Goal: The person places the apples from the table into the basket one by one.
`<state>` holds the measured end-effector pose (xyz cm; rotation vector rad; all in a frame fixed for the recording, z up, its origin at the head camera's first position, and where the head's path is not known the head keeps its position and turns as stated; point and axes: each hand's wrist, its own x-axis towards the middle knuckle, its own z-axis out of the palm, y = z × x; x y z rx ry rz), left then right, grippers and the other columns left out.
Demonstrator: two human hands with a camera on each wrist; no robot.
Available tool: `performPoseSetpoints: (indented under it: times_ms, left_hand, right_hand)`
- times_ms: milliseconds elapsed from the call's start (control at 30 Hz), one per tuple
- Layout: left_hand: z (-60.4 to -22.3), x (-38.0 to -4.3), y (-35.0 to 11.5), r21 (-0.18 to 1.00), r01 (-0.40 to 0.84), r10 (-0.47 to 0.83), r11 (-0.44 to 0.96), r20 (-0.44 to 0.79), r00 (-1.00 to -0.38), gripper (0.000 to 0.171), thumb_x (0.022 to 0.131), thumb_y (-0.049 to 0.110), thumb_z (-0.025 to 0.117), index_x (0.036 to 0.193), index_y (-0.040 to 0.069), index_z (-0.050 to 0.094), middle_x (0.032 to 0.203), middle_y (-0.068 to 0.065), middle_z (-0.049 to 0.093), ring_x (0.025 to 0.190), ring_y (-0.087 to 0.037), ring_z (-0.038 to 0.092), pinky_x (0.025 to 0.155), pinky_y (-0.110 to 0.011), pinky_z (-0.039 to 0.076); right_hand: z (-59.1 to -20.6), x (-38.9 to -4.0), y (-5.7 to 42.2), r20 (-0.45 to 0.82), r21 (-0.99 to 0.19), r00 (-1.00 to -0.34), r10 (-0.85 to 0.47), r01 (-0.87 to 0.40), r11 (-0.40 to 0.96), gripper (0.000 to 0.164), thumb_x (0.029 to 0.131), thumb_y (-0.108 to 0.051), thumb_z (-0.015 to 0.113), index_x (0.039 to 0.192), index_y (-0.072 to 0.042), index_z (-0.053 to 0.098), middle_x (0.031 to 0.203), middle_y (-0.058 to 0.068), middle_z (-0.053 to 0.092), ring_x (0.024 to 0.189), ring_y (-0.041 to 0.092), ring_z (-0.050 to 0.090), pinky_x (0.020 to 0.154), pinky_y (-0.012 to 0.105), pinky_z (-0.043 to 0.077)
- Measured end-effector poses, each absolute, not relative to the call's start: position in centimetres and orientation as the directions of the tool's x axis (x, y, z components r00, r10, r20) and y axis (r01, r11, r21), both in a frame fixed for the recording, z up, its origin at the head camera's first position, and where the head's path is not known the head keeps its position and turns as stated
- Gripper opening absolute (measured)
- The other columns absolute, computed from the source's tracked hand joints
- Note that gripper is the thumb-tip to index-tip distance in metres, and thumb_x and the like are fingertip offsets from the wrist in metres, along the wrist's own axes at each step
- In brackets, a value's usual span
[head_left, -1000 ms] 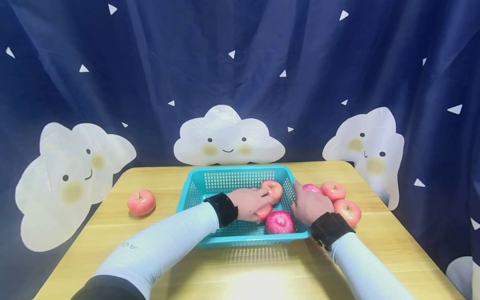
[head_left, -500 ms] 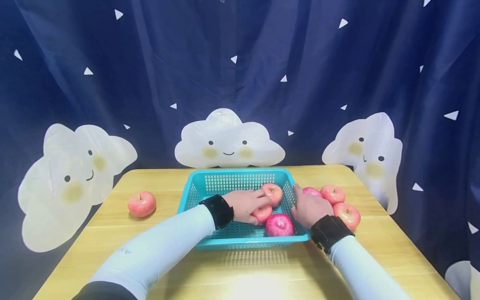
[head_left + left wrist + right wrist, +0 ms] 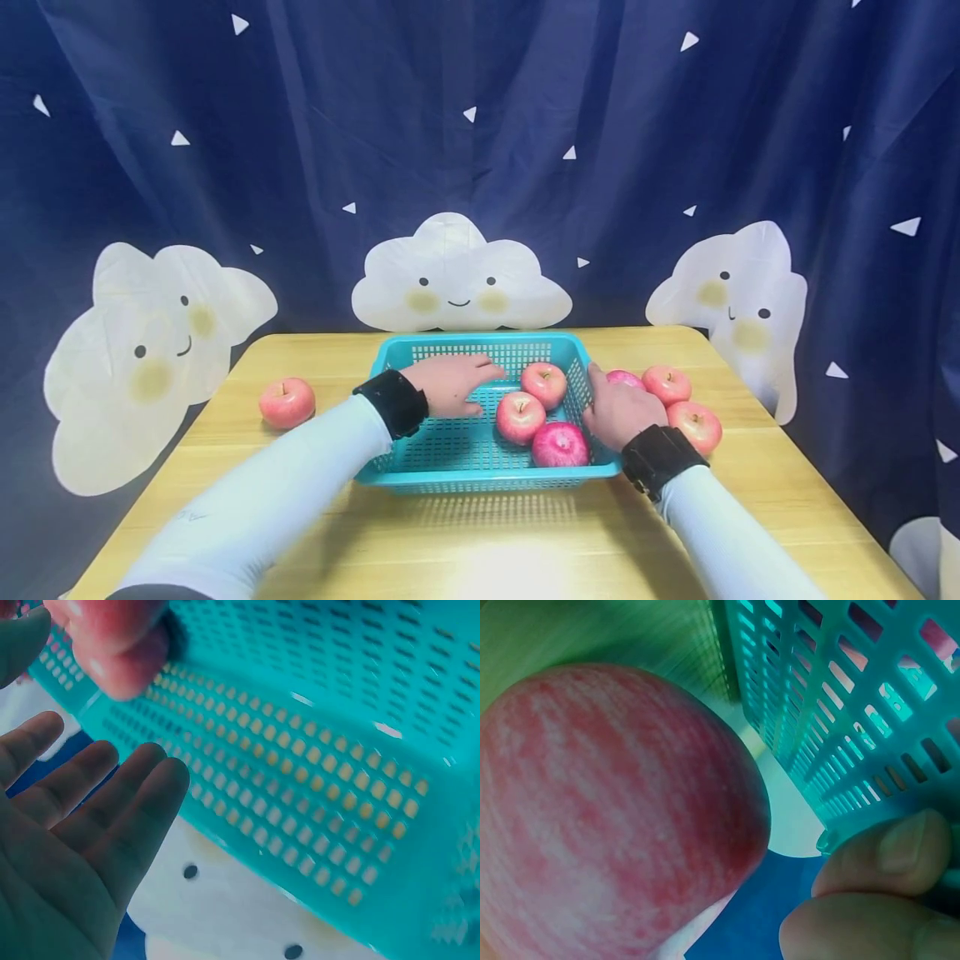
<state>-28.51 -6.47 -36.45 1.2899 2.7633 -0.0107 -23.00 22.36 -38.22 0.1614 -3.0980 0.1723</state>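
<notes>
My left hand [image 3: 450,385] hovers over the left part of a turquoise plastic basket [image 3: 487,478], fingers extended and holding nothing. Its spread fingers show against the perforated wall in the left wrist view. Inside the basket, toward the right, lie a red apple [image 3: 521,417], another apple [image 3: 544,384] behind it and a deep-pink round fruit [image 3: 561,445] in front. At the basket's right rim, my right hand [image 3: 624,412] grips the edge. A large red-streaked apple [image 3: 622,817] fills much of the right wrist view, outside the basket wall.
Right of the basket, two apples [image 3: 667,385] [image 3: 696,427] and a deep-pink fruit [image 3: 624,378] sit on the wooden table [image 3: 360,550]. One apple [image 3: 288,403] stands alone at the left. A dark blue curtain [image 3: 480,167] with cloud faces hangs behind the table.
My left hand has let go of the front red apple in the basket and moved left, away from it. My right hand has stayed at the basket's right rim.
</notes>
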Motion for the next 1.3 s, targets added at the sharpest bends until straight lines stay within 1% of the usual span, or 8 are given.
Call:
performPoseSetpoints:
  times_ms: [133,400,533,667,900,1033,1133,1300]
  left_hand:
    - [-35.6,-28.5,-8.3,0.024,0.732,0.730,0.681,-0.091,-0.677,0.063,0.092,0.035,0.075,0.148,0.020,0.050,0.142,-0.002,0.056,0.131,-0.021,0.053,0.108,-0.038,0.043]
    - [-34.4,-28.3,-11.3,0.041,0.698,0.698,0.715,-0.094,-0.710,0.062,0.094,0.033,0.073,0.148,0.015,0.050,0.141,-0.007,0.055,0.126,-0.024,0.057,0.106,-0.040,0.045]
    - [-33.8,-28.1,-12.6,0.046,0.691,0.693,0.721,-0.076,-0.717,0.060,0.094,0.031,0.073,0.146,0.013,0.051,0.142,-0.008,0.055,0.128,-0.025,0.055,0.108,-0.042,0.044]
    - [-33.4,-27.8,-14.4,0.085,0.667,0.672,0.740,-0.062,-0.738,0.059,0.094,0.027,0.072,0.146,0.010,0.051,0.143,-0.010,0.054,0.131,-0.028,0.053,0.109,-0.045,0.042]
    - [-34.2,-27.7,-18.1,0.078,0.642,0.645,0.762,-0.005,-0.764,0.057,0.092,0.025,0.071,0.143,0.006,0.054,0.139,-0.013,0.056,0.127,-0.031,0.056,0.107,-0.048,0.043]
    - [-34.6,-27.5,-19.9,0.089,0.604,0.605,0.792,0.014,-0.796,0.058,0.090,0.024,0.073,0.142,0.005,0.055,0.139,-0.014,0.057,0.126,-0.032,0.057,0.106,-0.050,0.044]
    - [-34.5,-27.2,-21.3,0.106,0.563,0.565,0.819,0.015,-0.825,0.059,0.089,0.022,0.074,0.142,0.005,0.055,0.138,-0.015,0.057,0.126,-0.034,0.056,0.106,-0.052,0.044]
    - [-34.8,-26.8,-23.8,0.100,0.502,0.505,0.859,0.001,-0.863,0.060,0.088,0.022,0.075,0.142,0.005,0.054,0.139,-0.019,0.056,0.127,-0.039,0.055,0.105,-0.056,0.042]
  right_hand:
    - [-38.2,-23.0,22.4,0.043,-0.111,-0.994,-0.103,-0.107,0.988,0.071,0.090,-0.026,0.059,0.155,-0.006,0.038,0.104,0.021,0.071,0.086,0.040,0.068,0.065,0.055,0.056]
    - [-38.1,-23.0,22.4,0.044,-0.114,-0.994,-0.100,-0.105,0.988,0.070,0.090,-0.026,0.058,0.154,-0.006,0.039,0.105,0.021,0.071,0.085,0.040,0.068,0.064,0.055,0.055]
    - [-38.0,-22.9,22.3,0.040,-0.110,-0.995,-0.096,-0.100,0.989,0.071,0.090,-0.026,0.059,0.155,-0.006,0.038,0.104,0.021,0.071,0.084,0.040,0.068,0.064,0.055,0.055]
    - [-37.9,-22.9,22.3,0.033,-0.106,-0.994,-0.099,-0.102,0.989,0.072,0.090,-0.027,0.060,0.155,-0.005,0.037,0.103,0.021,0.071,0.084,0.040,0.068,0.065,0.055,0.056]
    - [-38.1,-22.9,22.3,0.037,-0.106,-0.994,-0.103,-0.107,0.989,0.071,0.091,-0.026,0.060,0.155,-0.006,0.038,0.100,0.020,0.071,0.082,0.040,0.068,0.062,0.054,0.055]
    - [-38.1,-22.9,22.3,0.038,-0.103,-0.994,-0.102,-0.106,0.989,0.070,0.091,-0.027,0.060,0.155,-0.006,0.038,0.100,0.020,0.071,0.082,0.040,0.068,0.062,0.054,0.055]
    - [-38.1,-22.9,22.3,0.040,-0.104,-0.994,-0.102,-0.106,0.989,0.071,0.091,-0.027,0.060,0.155,-0.006,0.038,0.101,0.020,0.071,0.084,0.040,0.068,0.063,0.054,0.055]
    - [-38.0,-22.9,22.3,0.036,-0.107,-0.994,-0.106,-0.109,0.988,0.071,0.091,-0.027,0.060,0.155,-0.005,0.038,0.102,0.021,0.071,0.084,0.040,0.068,0.064,0.055,0.055]
